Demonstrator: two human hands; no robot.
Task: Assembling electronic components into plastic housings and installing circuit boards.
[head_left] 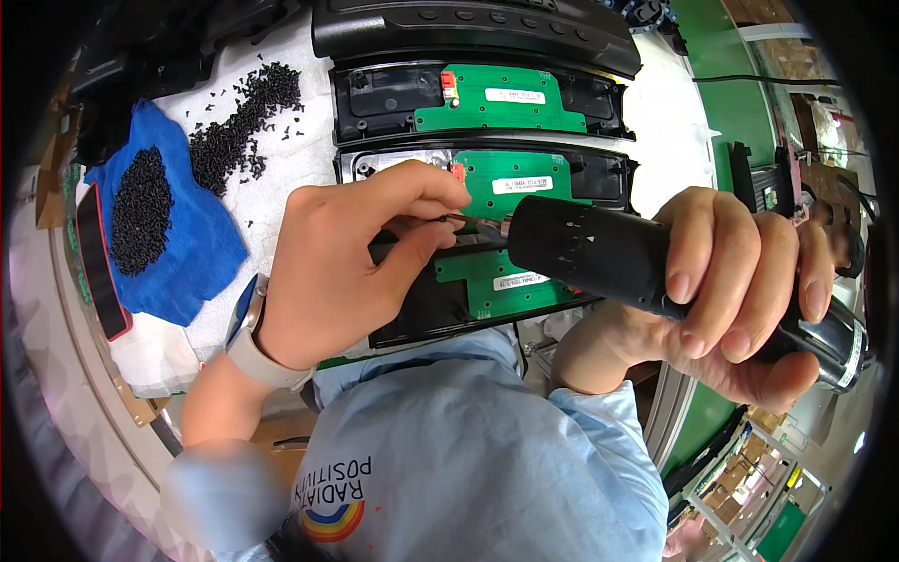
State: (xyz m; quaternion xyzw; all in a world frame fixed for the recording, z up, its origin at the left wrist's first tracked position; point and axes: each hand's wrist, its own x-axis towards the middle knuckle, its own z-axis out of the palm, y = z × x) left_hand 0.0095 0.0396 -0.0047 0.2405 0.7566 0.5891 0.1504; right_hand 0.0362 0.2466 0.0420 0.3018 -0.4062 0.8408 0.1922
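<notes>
A black electric screwdriver (599, 251) lies nearly level in my right hand (735, 281), whose fingers wrap round its body. Its thin bit points left toward my left hand (337, 267). There, thumb and forefinger pinch a small dark screw (447, 218) at the bit's tip. Below the tool sits a black plastic housing (412, 328) with a green circuit board (482, 295), partly hidden by the tool and my left hand. Just beyond it, a second housing (607, 183) holds another green board (482, 195), with a red connector beside my left fingertips.
Farther back are a third housing (393, 94) with its board and a black cover (468, 33). Loose black screws (248, 122) lie on the white sheet. More screws (140, 211) fill a blue cloth (211, 253). A red-edged phone-like slab (101, 262) rests at the left edge.
</notes>
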